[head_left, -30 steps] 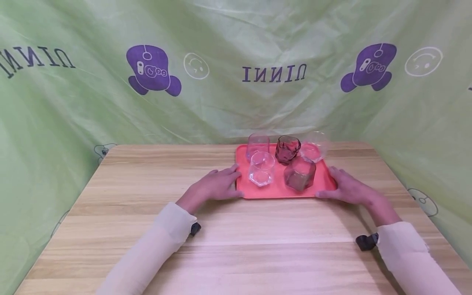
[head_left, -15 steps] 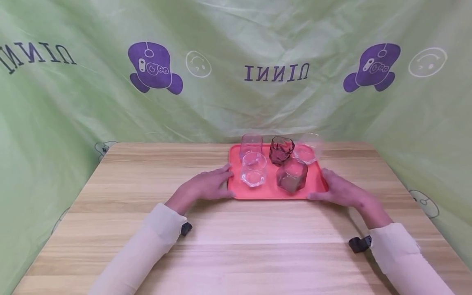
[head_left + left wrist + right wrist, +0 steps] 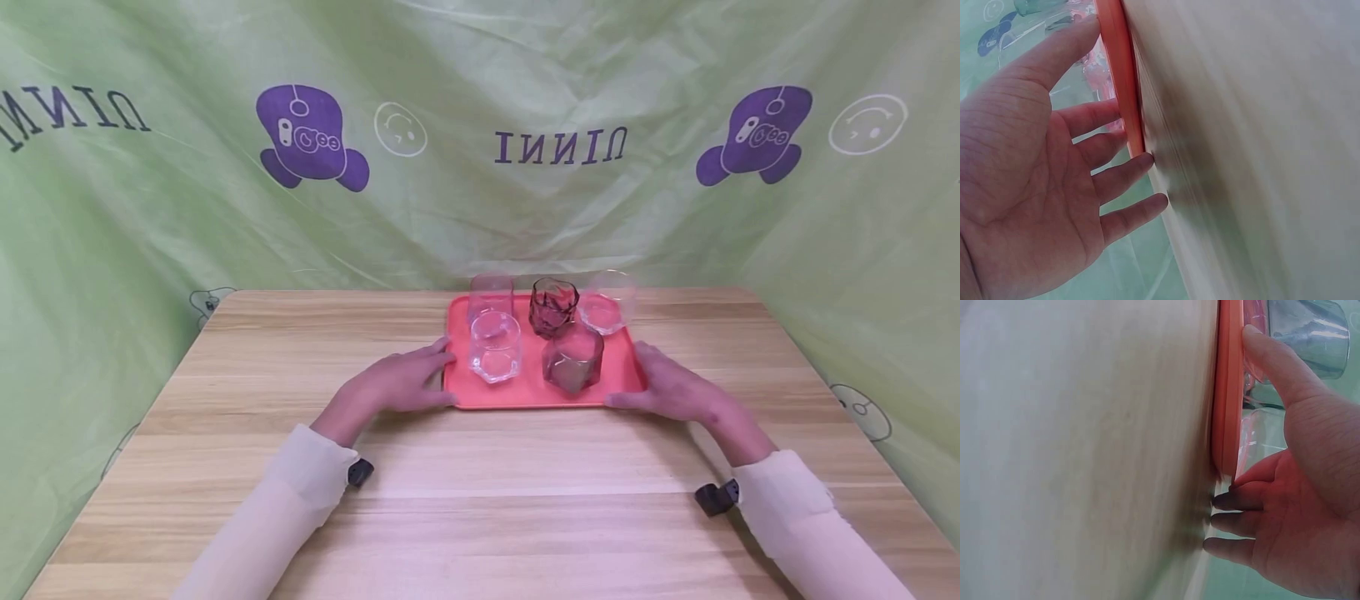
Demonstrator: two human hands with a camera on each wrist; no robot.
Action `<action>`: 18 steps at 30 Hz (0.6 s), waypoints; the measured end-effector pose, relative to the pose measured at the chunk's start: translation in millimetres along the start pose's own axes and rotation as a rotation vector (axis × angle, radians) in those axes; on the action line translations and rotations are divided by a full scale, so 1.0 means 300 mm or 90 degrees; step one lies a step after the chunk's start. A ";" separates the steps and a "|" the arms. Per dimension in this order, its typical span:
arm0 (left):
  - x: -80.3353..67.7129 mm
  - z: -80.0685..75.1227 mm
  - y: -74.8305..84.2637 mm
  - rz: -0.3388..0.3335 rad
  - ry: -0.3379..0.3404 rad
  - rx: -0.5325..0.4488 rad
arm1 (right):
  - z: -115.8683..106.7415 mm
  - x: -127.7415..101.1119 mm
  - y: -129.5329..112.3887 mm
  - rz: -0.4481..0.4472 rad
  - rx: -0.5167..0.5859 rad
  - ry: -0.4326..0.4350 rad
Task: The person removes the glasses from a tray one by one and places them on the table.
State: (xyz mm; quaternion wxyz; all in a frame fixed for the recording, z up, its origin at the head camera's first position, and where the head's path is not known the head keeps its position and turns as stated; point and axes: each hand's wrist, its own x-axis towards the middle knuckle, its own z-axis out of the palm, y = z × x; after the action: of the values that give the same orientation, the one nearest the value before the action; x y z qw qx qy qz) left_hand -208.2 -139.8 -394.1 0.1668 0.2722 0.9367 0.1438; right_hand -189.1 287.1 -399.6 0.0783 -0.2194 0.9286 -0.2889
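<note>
A red rectangular tray (image 3: 528, 400) lies on the wooden table near its far edge, carrying several drinking glasses. At the tray's left side, a clear glass (image 3: 495, 350) stands in front of another see-through glass (image 3: 491, 292). A dark faceted glass (image 3: 553, 307) is at the back middle, a smoky grey glass (image 3: 573, 360) before it, and a clear glass (image 3: 613, 298) at the back right. My left hand (image 3: 405, 382) touches the tray's left end with straight, spread fingers, thumb at the near corner. Opposite, my right hand (image 3: 675, 392) presses the right end likewise, its thumb (image 3: 1272, 356) along the rim.
The wooden table (image 3: 525, 508) spreads out in front of the tray and to both sides. A green printed curtain (image 3: 450, 208) hangs right behind the far edge and along both sides. Dark wrist cameras (image 3: 717, 498) stick out below the sleeves.
The tray with its glasses has slid left along the table, both hands moving with it at its ends. The glasses keep their places on the tray.
</note>
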 end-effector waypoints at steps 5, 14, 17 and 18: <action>-0.026 -0.004 -0.022 -0.006 0.005 -0.003 | 0.011 0.008 -0.014 0.006 -0.001 -0.009; -0.067 -0.022 -0.045 0.006 0.017 -0.044 | 0.022 0.016 -0.036 0.027 -0.010 -0.029; -0.073 -0.024 -0.046 0.010 0.021 -0.048 | 0.023 0.017 -0.039 0.029 -0.015 -0.031; -0.075 -0.023 -0.048 0.008 0.021 -0.051 | 0.023 0.017 -0.039 0.030 -0.017 -0.032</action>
State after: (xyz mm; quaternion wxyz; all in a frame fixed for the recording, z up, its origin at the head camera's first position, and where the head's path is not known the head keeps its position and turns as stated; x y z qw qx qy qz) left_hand -199.6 -165.2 -387.7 0.1612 0.2689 0.9310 0.1867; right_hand -187.5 272.7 -398.6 0.1051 -0.2058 0.9350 -0.2689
